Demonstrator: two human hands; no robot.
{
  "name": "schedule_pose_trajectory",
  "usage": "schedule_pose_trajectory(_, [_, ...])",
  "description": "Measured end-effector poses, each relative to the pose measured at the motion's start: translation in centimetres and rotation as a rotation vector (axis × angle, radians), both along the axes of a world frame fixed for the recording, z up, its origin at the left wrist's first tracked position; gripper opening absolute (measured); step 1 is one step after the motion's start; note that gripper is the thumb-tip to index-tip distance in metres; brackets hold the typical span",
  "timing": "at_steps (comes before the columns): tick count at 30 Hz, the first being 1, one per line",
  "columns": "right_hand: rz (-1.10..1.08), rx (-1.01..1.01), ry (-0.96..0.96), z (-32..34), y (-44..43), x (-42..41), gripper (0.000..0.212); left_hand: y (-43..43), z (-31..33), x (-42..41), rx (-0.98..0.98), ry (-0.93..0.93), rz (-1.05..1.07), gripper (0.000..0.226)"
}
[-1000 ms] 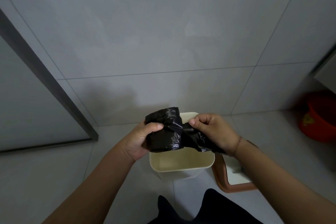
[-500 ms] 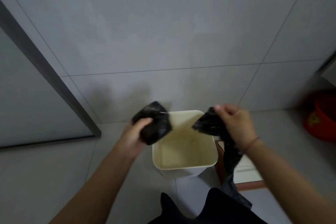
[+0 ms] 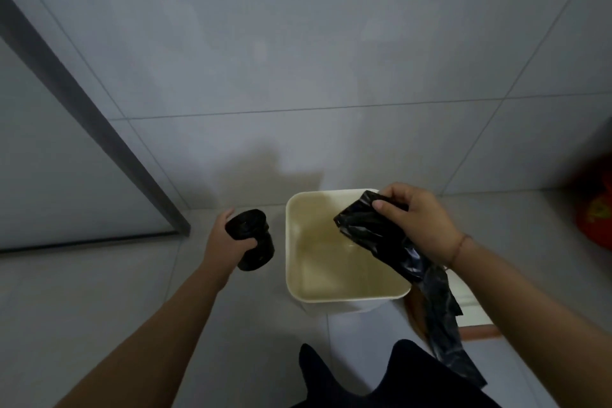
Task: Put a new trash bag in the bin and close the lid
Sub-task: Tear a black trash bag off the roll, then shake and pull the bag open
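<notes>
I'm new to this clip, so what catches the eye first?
The open cream bin on the floor at centre. The right hand holds a loose black bag over it, while the left hand grips a black roll of bags beside it.

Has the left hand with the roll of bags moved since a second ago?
Yes. The left hand, gripping the roll of bags, has swung leftward, off the bin, and now sits over the floor beside its left rim.

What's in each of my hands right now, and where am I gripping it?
Left hand wraps the roll of black bags around its side. Right hand pinches the torn-off black bag at its upper end; the rest hangs down.
</notes>
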State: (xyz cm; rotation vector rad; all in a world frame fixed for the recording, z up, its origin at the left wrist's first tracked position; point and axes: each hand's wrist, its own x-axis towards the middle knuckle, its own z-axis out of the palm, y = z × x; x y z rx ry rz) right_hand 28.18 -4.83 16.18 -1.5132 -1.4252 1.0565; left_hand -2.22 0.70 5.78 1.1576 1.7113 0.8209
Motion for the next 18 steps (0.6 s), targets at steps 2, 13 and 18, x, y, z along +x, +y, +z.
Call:
schedule_pose_trajectory(2, [0.023, -0.002, 0.008, -0.4, 0.9, -0.6, 0.008, 0.1, -2.1, 0.3, -0.007, 0.096, -0.052, 0.087])
schedule_pose_trajectory(13, [0.032, -0.052, 0.092, -4.5, 3.7, -1.5, 0.016, 0.0, -11.4, 1.8, 0.086, 0.303, -0.053, 0.017])
schedule_pose_trajectory(18, [0.030, -0.082, 0.080, -5.0, 3.8, -1.4, 0.012, -1.3, -14.3, 0.8, -0.155, 0.378, -0.165, 0.042])
